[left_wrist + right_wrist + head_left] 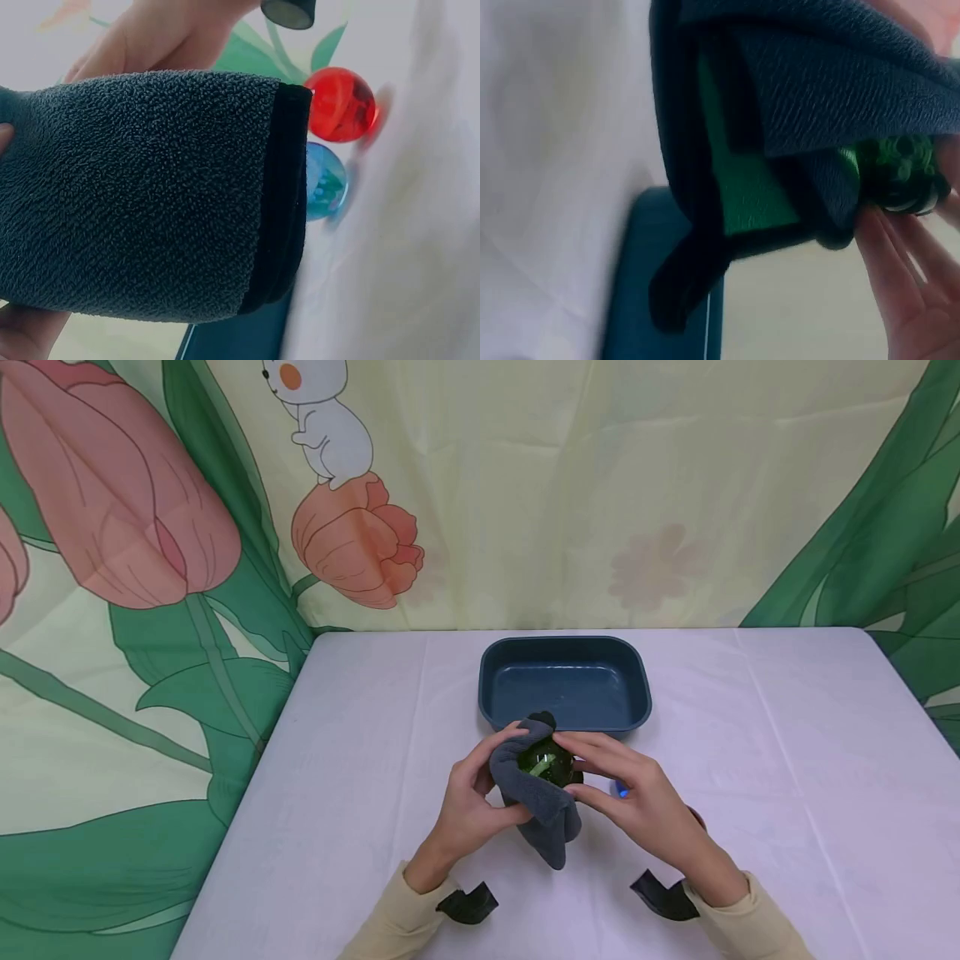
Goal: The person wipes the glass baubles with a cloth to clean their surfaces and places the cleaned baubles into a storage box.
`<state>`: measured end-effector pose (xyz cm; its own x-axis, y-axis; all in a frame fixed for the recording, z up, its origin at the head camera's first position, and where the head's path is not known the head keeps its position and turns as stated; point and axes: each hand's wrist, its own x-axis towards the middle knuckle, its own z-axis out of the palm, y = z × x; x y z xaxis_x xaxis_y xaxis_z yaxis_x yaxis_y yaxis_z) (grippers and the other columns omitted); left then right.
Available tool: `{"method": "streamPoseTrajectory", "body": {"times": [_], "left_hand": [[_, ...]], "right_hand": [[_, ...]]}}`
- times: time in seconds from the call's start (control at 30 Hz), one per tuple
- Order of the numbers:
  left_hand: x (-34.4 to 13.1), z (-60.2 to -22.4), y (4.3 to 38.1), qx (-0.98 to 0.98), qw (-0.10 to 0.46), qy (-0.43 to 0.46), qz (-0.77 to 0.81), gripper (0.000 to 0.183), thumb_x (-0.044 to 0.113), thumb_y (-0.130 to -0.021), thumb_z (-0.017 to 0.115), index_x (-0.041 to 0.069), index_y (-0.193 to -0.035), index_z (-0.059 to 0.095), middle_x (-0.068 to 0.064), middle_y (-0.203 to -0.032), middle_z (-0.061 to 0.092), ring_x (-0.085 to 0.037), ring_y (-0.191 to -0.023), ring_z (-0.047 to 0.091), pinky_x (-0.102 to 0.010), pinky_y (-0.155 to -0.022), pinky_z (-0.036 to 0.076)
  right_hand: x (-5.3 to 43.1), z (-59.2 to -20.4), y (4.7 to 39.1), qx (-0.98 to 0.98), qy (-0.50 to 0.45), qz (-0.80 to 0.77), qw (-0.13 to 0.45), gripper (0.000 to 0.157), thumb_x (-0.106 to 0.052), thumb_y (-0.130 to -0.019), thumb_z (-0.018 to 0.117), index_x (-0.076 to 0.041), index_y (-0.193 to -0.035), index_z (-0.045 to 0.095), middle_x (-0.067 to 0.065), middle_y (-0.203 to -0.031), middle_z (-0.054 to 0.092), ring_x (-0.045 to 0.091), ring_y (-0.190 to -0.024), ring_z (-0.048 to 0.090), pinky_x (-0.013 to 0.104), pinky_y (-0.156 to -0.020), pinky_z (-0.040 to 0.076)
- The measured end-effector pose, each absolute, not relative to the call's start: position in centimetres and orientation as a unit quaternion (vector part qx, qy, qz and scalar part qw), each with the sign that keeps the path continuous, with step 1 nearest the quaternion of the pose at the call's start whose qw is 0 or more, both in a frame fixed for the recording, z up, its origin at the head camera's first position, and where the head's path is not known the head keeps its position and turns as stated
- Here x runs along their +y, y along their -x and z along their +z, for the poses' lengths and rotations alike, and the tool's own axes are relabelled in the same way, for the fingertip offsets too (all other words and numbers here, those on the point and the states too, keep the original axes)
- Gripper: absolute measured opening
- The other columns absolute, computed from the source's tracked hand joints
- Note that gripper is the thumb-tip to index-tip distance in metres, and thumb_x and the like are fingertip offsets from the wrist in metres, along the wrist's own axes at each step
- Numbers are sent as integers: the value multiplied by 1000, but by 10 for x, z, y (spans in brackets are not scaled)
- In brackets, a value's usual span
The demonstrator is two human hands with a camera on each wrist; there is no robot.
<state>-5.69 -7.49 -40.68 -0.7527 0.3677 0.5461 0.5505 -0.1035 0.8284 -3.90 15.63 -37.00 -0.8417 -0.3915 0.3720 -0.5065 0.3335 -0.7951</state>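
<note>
1. Green rounded object [546, 764], glossy, see-through; sits in the fold of a dark cloth [553, 822], raised between both hands, just in front of the near rim of the blue tray [566, 693]. Exact shape hard to make out: cloth and fingers cover much of it.
2. Left hand [468, 810]: thumb and fingers pinch the cloth, wrapping the object's left side; some fingers hidden behind cloth.
3. Right hand [637, 785]: thumb and fingers pinch the object's right side; palm turned out of sight.
4. Head view: blue sliver only, under right hand; reddish edge by right wrist. Forearms in beige sleeves [401, 914] cut off at bottom; 1 black piece by each cuff.
5. Left wrist view: cloth fills most of it, object fully hidden. Shows what head view mostly hides: red ball [343, 105] and blue ball [326, 181], near each other on white table [750, 710]. Blue ball partly behind cloth; contact between the 2 cannot be told.
6. Right wrist view: patterned end of object visible, plus bright green patch [757, 195] inside dark cloth edging, unseen in the other 2 views; lining or not, cannot tell. Tray cut off at bottom, dim, blurry.
</note>
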Motion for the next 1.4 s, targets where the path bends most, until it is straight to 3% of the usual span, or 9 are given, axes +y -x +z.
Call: {"method": "streamPoseTrajectory", "body": {"times": [0.13, 0.23, 0.43, 0.77, 0.87, 0.97, 1.1, 1.23, 1.4], "left_hand": [[-74, -407, 58, -664, 67, 351, -657, 70, -15, -75, 75, -7, -138, 46, -30, -141, 51, -30, -132, 52, -42, -101, 50], [-74, -408, 58, -661, 68, 352, -659, 70, -15, -75, 75, -8, -138, 46, -30, -139, 52, -30, -132, 53, -42, -100, 51], [-73, -408, 57, -655, 76, 346, -667, 74, -18, -73, 74, -10, -139, 44, -32, -137, 51, -26, -130, 55, -41, -101, 50], [-74, -409, 55, -651, 70, 331, -679, 76, -18, -72, 74, -9, -141, 43, -32, -140, 48, -23, -128, 55, -36, -101, 51], [-73, -409, 55, -651, 73, 335, -677, 78, -18, -72, 74, -8, -142, 42, -32, -139, 48, -21, -127, 56, -37, -100, 51], [-73, -407, 55, -652, 82, 339, -673, 80, -19, -71, 75, -8, -142, 42, -31, -139, 50, -21, -127, 56, -38, -100, 51], [-73, -407, 54, -653, 104, 342, -668, 81, -21, -68, 76, -9, -141, 43, -31, -136, 52, -21, -127, 57, -39, -100, 51], [-73, -405, 54, -655, 116, 344, -663, 80, -20, -67, 76, -10, -140, 44, -31, -134, 54, -23, -125, 58, -41, -99, 52], [-73, -405, 55, -656, 116, 347, -661, 78, -19, -69, 76, -9, -140, 44, -31, -134, 54, -23, -124, 59, -41, -98, 52]], "right_hand": [[160, -367, 38, -830, -308, 452, 110, 53, -18, -85, 78, -17, -135, 62, 1, -139, 58, 9, -127, 55, 15, -98, 47], [160, -367, 40, -811, -375, 416, 173, 41, -31, -94, 66, -11, -129, 67, 7, -137, 59, 18, -127, 55, 15, -103, 43], [154, -370, 43, -773, -442, 380, 250, 36, -29, -103, 51, -4, -123, 69, 15, -133, 61, 24, -123, 56, 19, -108, 41], [151, -372, 43, -782, -419, 396, 237, 39, -31, -103, 52, -5, -127, 67, 14, -133, 60, 24, -122, 56, 17, -106, 42], [149, -371, 40, -795, -362, 453, 182, 39, -18, -95, 66, -5, -131, 64, 13, -133, 61, 16, -122, 58, 16, -99, 47], [148, -370, 35, -798, -285, 521, 109, 55, -1, -83, 77, -8, -135, 61, 11, -133, 61, 8, -120, 59, 20, -91, 53], [146, -369, 32, -806, -240, 538, 65, 64, 6, -79, 78, -13, -137, 59, 7, -135, 61, 4, -120, 59, 23, -88, 56], [148, -366, 31, -813, -269, 506, 100, 63, 0, -79, 80, -12, -137, 60, 5, -138, 59, 6, -125, 55, 20, -95, 52], [151, -363, 36, -792, -370, 445, 194, 42, -27, -95, 67, -5, -131, 64, 13, -139, 57, 19, -131, 51, 17, -105, 43]]}}
